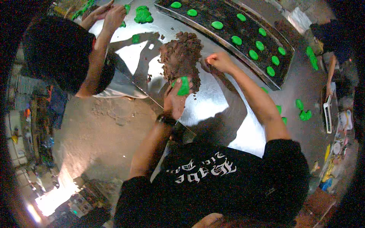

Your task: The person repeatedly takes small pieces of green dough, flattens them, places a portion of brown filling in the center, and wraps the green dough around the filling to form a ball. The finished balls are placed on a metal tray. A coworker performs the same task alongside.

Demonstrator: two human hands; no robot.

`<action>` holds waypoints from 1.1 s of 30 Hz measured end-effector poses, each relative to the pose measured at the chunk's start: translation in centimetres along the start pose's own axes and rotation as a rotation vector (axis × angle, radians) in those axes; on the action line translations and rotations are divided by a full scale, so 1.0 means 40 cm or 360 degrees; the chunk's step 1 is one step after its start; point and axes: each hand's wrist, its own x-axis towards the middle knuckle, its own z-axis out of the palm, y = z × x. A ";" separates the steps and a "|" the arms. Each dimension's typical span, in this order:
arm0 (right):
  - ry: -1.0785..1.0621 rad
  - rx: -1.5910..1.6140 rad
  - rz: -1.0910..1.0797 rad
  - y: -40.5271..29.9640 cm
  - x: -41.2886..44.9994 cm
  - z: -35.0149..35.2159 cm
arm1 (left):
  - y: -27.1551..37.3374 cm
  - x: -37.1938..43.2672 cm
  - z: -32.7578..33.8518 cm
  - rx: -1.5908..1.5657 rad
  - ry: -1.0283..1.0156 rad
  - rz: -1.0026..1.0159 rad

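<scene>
My left hand [178, 98] holds a flattened lump of green dough [184, 86] at the near edge of a crumbly brown mound [182, 54]. The mound lies on a shiny metal tabletop [204, 105]. To the right of the mound, my right hand [219, 62] is raised over the metal with its fingers curled in; whether it holds something small is unclear. Beyond it lies a dark baking tray [225, 37] bearing several flat green rounds [236, 40]. A larger green dough lump [143, 14] rests on the tabletop at the upper left.
A co-worker [57, 54] leans in from the left, hands [114, 17] near green dough. Loose green pieces [305, 114] lie to the right. At the far right another person's arm [330, 74] reaches toward a white-framed object [328, 114]. The table's edge [155, 101] runs below my left hand.
</scene>
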 end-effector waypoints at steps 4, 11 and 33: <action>0.0145 0.1094 0.0192 -0.117 -0.208 0.055 | -0.086 0.037 0.002 0.0237 -0.0126 -0.0049; 0.0616 0.0076 -0.0044 -0.307 -0.370 0.244 | -0.043 -0.054 -0.009 -0.0045 -0.0156 -0.0594; 0.0582 0.0026 -0.0174 -0.214 -0.611 0.124 | -0.121 -0.130 0.121 0.0132 -0.0850 -0.1466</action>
